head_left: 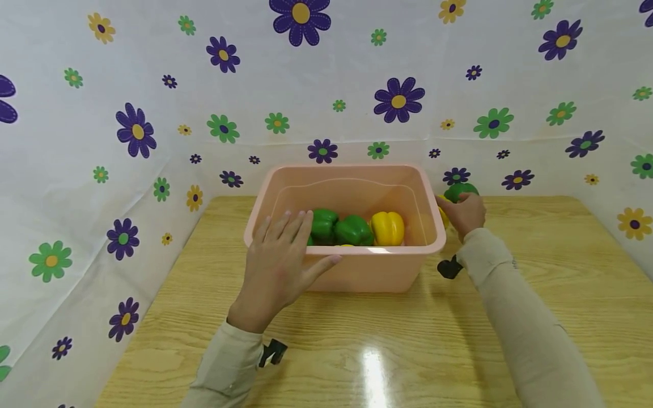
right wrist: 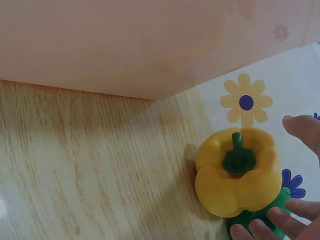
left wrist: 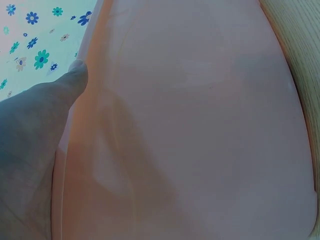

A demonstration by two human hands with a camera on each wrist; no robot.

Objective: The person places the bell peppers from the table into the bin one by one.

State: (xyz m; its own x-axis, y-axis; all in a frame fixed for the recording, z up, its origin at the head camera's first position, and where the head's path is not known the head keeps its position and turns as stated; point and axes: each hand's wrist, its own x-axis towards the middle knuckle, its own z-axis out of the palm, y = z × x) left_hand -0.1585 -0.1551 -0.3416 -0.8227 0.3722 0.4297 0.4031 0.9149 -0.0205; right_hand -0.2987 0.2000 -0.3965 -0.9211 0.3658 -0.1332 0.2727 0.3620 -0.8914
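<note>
My left hand lies with straight, spread fingers over the front left rim of a pink plastic tub. In the left wrist view its thumb rests along that rim. Inside the tub are two green bell peppers and a yellow bell pepper, with bits of others partly hidden. Right of the tub, my right hand reaches around another yellow bell pepper, its thumb apart from it. Behind that pepper is a green one, with my fingertips over it.
The tub stands on a wooden table near its back edge. A white cloth with printed flowers hangs behind and along the sides. Small black devices are on both wrists.
</note>
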